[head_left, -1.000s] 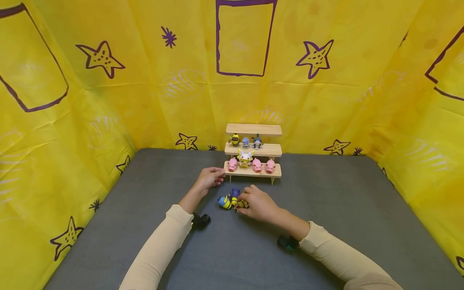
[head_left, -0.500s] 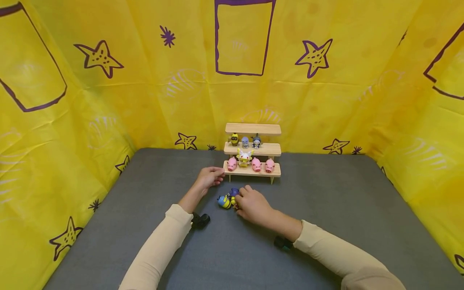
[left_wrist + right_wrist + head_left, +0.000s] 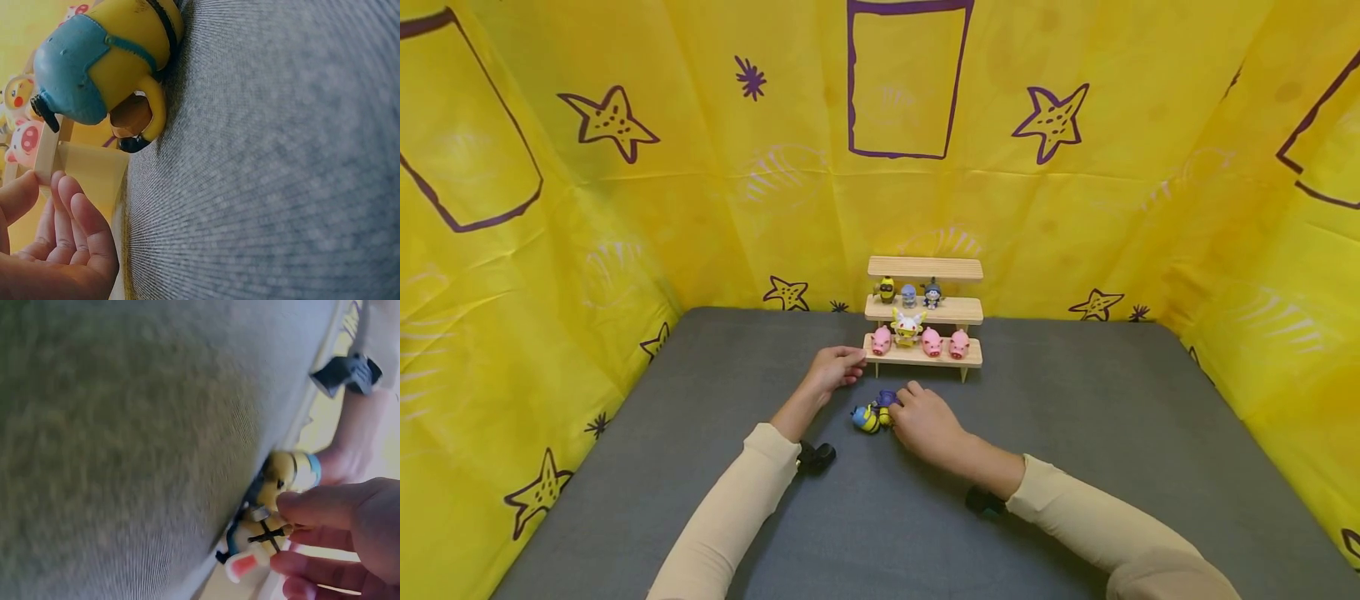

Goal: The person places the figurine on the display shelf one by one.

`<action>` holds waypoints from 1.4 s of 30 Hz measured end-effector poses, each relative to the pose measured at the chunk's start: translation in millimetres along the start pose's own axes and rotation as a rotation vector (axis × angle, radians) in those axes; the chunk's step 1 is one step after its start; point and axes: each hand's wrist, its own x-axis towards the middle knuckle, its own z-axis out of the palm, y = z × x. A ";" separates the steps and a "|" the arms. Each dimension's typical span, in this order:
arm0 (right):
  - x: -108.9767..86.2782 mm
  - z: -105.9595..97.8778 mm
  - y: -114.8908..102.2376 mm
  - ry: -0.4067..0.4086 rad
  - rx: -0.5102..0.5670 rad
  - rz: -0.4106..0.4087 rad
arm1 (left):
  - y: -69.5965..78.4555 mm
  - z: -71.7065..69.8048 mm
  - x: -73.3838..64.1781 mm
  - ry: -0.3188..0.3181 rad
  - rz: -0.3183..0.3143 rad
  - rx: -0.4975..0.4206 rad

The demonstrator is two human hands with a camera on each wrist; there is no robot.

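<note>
In the head view, my left hand (image 3: 833, 371) pinches the lower left end of a small three-tier wooden display shelf (image 3: 925, 267) between thumb and fingertips. Just in front, a blue-and-yellow toy figure (image 3: 866, 419) lies on its side beside a purple-and-yellow figure (image 3: 887, 400). Over their right side is my right hand (image 3: 928, 423). The right wrist view has its thumb and fingers around a yellow toy figure with a black cross strap (image 3: 267, 535); the hand hides this figure in the head view. Large in the left wrist view is the blue-capped yellow figure (image 3: 106, 56).
Pink pig figures (image 3: 932, 342) and a white-and-yellow horned figure (image 3: 907, 327) stand on the lowest tier. Three small figures, one of them black and yellow (image 3: 886, 289), occupy the middle tier. Grey cloth (image 3: 1075, 400) covers the table; yellow printed fabric (image 3: 700, 225) encloses it.
My right hand has shifted slightly left and closed over the striped figure, which showed earlier and is now covered. The left hand keeps its hold on the shelf.
</note>
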 end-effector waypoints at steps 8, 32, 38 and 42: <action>-4.2 -6.8 19.4 -0.047 0.296 0.134 | -0.7 0.6 0.3 0.004 -0.006 0.012; -1.3 -23.1 48.6 -0.178 0.670 0.270 | 1.9 0.6 3.0 0.008 -0.035 0.023; 3.4 -28.6 57.8 -0.172 0.689 0.249 | 2.2 0.3 2.2 0.008 -0.029 0.022; 6.4 -36.4 64.8 -0.194 0.735 0.262 | 1.5 -0.1 2.2 0.008 -0.024 0.019</action>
